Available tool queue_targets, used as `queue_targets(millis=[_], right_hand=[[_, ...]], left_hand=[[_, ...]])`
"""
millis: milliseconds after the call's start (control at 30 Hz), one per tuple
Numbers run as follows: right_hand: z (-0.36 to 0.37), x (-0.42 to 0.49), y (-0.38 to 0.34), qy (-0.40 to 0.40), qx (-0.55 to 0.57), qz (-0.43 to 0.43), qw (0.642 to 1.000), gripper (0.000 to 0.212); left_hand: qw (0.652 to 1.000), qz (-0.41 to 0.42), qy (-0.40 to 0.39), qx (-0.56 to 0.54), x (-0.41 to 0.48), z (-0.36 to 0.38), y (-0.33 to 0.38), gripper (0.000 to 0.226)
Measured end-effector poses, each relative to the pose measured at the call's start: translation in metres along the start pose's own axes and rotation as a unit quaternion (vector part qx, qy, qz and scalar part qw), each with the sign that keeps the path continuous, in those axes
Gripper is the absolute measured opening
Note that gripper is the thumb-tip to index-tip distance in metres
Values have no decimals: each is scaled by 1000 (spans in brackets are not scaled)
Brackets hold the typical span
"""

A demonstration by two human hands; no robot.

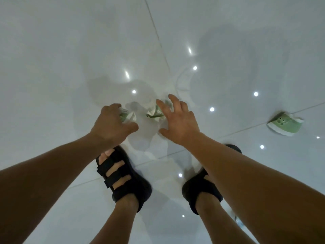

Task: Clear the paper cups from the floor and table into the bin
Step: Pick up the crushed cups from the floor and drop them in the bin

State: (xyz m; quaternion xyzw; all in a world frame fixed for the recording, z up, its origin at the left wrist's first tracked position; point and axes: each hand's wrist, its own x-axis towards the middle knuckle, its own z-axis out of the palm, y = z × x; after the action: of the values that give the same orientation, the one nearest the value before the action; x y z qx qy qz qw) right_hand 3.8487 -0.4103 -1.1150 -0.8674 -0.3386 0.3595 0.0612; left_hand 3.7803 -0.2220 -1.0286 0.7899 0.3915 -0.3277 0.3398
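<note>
— Where are the cups?
— On the glossy tiled floor [70, 67]. The left cup [129, 117] and the middle cup [154, 113], both crumpled, lie just ahead of the black sandals [123, 176]. The third cup [285, 125] is well off right.
— Hands?
— The left hand [110, 125] curls around the left cup. The right hand [177, 120] is spread wide over the middle cup.
— Any writing?
— The third cup has a small green figure; lettering too blurred.

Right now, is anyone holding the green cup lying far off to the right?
No, the green cup lies alone on the floor, apart from the right hand.
</note>
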Motion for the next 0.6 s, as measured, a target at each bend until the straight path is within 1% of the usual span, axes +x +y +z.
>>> queue_targets(millis=[33, 67, 133, 167, 200, 267, 333, 467, 533, 600], right_hand=[[6, 7, -5, 2, -17, -5, 1000, 94], [11, 13, -10, 8, -32, -10, 999, 92], [17, 23, -21, 21, -55, -14, 998, 85], [20, 28, -26, 26, -62, -13, 998, 80], [21, 32, -31, 28, -64, -13, 997, 74], [19, 36, -38, 16, -54, -7, 998, 64], [9, 32, -44, -4, -31, 7, 999, 59], [-39, 6, -55, -31, 30, 50, 998, 60], [-74, -9, -65, -53, 36, 52, 997, 60], [-115, -23, -81, -58, 31, 46, 997, 61]], left_hand=[[1000, 0, -3, -6, 2, 2, -8, 49], [1000, -2, -7, -13, 4, 4, -15, 52], [999, -13, -17, -30, 6, 7, -25, 76], [999, -11, -19, -39, 7, 6, -28, 85], [999, -4, -20, -46, 7, 4, -29, 89], [999, 11, -24, -39, 9, -3, -28, 87], [999, 18, -22, -21, 8, -14, -25, 80], [999, 30, -17, -29, -18, -40, -8, 75], [998, 41, -18, -41, -37, -58, 4, 75], [997, 53, -17, -59, -60, -82, 22, 75]])
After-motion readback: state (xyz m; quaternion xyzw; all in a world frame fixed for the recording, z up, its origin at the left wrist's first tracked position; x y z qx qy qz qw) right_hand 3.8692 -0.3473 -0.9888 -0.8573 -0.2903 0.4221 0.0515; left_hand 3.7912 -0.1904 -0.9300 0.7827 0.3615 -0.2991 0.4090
